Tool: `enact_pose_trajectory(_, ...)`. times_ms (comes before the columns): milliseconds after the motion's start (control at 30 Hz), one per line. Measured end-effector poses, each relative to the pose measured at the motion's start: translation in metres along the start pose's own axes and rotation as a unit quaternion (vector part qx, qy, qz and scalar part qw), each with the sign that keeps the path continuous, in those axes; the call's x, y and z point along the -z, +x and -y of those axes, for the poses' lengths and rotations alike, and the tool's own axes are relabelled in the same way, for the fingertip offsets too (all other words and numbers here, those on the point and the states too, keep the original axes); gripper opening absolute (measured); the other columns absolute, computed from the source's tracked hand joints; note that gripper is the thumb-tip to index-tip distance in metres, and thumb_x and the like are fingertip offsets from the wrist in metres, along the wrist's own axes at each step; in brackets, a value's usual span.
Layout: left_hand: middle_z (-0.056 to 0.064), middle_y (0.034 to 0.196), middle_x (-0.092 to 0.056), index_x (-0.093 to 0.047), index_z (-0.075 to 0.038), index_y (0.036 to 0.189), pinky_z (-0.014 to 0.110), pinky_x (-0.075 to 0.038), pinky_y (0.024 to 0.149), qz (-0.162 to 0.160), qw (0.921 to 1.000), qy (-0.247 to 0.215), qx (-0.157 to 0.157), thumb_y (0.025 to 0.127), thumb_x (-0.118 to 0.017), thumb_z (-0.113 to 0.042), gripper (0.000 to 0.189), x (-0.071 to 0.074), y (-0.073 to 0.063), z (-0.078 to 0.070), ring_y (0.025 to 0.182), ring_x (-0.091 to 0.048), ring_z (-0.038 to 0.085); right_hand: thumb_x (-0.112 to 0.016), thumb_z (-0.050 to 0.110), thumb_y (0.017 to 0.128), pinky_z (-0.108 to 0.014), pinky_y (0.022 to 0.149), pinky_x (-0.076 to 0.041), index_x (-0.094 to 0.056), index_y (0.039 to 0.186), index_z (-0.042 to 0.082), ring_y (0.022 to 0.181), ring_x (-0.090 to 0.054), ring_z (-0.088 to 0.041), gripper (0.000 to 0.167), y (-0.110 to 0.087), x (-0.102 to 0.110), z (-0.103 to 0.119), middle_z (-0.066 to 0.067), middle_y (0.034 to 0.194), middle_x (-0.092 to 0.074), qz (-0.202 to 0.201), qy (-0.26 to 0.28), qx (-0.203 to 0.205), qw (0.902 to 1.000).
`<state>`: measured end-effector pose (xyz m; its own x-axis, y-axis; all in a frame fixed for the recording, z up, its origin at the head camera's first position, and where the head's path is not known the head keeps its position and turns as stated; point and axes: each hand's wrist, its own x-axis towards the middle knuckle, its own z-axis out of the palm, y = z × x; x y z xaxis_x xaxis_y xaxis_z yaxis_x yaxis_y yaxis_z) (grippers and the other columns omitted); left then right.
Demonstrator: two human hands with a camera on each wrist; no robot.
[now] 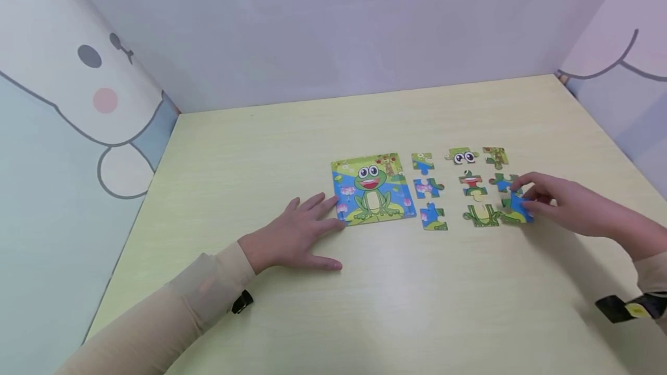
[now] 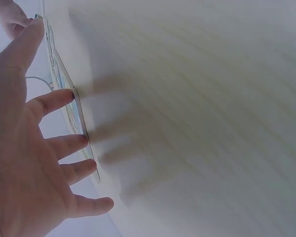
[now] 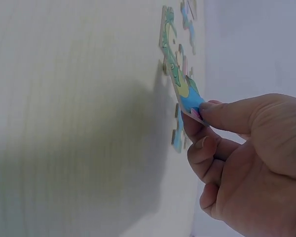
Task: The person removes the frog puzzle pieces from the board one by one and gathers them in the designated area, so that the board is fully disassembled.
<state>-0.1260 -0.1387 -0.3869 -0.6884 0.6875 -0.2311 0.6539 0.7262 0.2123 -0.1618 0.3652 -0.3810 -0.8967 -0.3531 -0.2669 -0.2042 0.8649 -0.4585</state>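
Observation:
My left hand [image 1: 297, 233] rests with spread, fairly straight fingers at the left edge of a square frog picture board [image 1: 373, 192]; the left wrist view has fingertips [image 2: 79, 141] at or close to that edge. On the right, my right hand [image 1: 578, 204] pinches a blue and green puzzle piece [image 1: 519, 208] between thumb and fingers. That piece is tilted and lifted off the table at the held end, as the right wrist view shows. It partly overlaps the view of the frog-feet piece [image 1: 482, 216]; contact between the two cannot be told.
Several loose pieces lie right of the board in rough columns, among them the eyes piece [image 1: 462, 157], the mouth piece [image 1: 473, 183] and a tree piece [image 1: 495, 157]. Everything is on a pale wooden table [image 1: 260, 149], with walls on three sides.

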Motion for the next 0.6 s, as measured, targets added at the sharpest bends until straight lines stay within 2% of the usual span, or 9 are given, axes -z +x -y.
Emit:
enact_pose_trajectory(200, 0.014, 0.172, -0.031, -0.058, -0.027, 0.147, 0.076, -0.032, 0.114, 0.001, 1.0, 0.002, -0.001, 0.089, -0.067, -0.073, 0.075, 0.001, -0.0007, -0.0001, 0.157, -0.03, 0.044, -0.061, 0.002, 0.104, -0.025, 0.064, -0.045, -0.057, 0.132, 0.003, 0.078, -0.05, -0.002, 0.029, -0.0039, -0.0042, -0.0112, -0.007, 0.104, -0.07, -0.004, -0.005, -0.015, 0.9999)
enact_pose_trajectory(600, 0.015, 0.172, -0.03, -0.057, -0.027, 0.148, 0.075, -0.032, 0.115, -0.004, 1.0, 0.006, -0.006, 0.088, -0.067, -0.074, 0.076, 0.0002, -0.002, 0.0015, 0.157, -0.03, 0.044, -0.066, 0.005, 0.1, -0.027, 0.061, -0.042, -0.059, 0.134, 0.003, 0.078, -0.049, -0.002, 0.035, -0.009, -0.0061, -0.0104, -0.015, 0.113, -0.07, -0.026, -0.055, -0.019, 0.9979)
